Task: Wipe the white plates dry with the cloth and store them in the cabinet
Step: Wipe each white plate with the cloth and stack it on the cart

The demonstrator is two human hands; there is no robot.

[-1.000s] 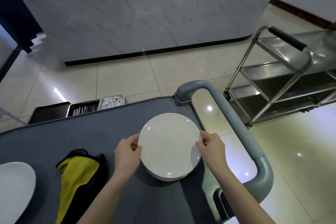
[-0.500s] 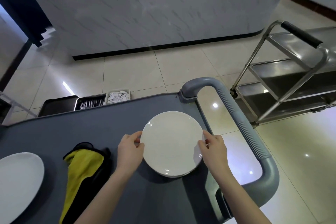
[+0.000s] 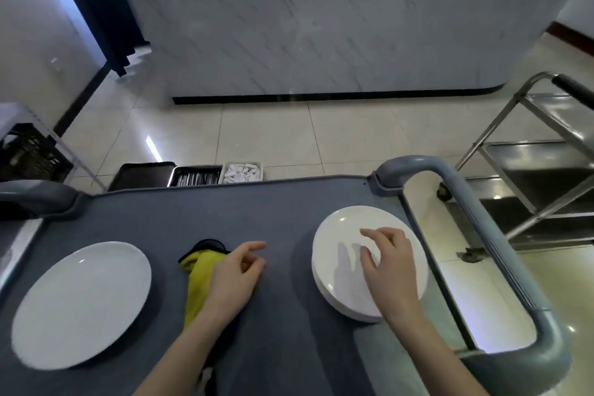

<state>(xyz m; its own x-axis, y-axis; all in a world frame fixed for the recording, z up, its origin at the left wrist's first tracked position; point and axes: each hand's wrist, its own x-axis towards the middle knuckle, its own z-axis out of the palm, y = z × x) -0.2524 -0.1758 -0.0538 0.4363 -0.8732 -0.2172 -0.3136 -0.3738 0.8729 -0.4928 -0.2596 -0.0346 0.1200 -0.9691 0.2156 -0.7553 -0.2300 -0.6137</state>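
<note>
Beyond the hands, past the far edge of the grey cart top, three trays sit in a row on a lower level: a dark tray whose contents cannot be made out, a middle tray holding what looks like metal cutlery, and a small white bin filled with white packets. Under the right hand is a stack of white plates, lying on the cart top near the grey push handle; how many plates it holds cannot be told. That hand is open, palm down, fingers loosely spread and curled, hovering over or lightly touching the top plate near its right half, and it grips nothing. The left hand is well apart from the stack, on the other side of a bare strip of cart top; its fingers are loosely curled with thumb and forefinger apart, empty, its heel over the yellow cloth. The cloth lies crumpled just beside and partly under that hand, with a black edge showing at its far end. Further out past the left hand, a single white plate rests flat on the cart top. Both forearms reach in from the near edge. To the outside of the right hand stands a steel trolley on the tiled floor.
</note>
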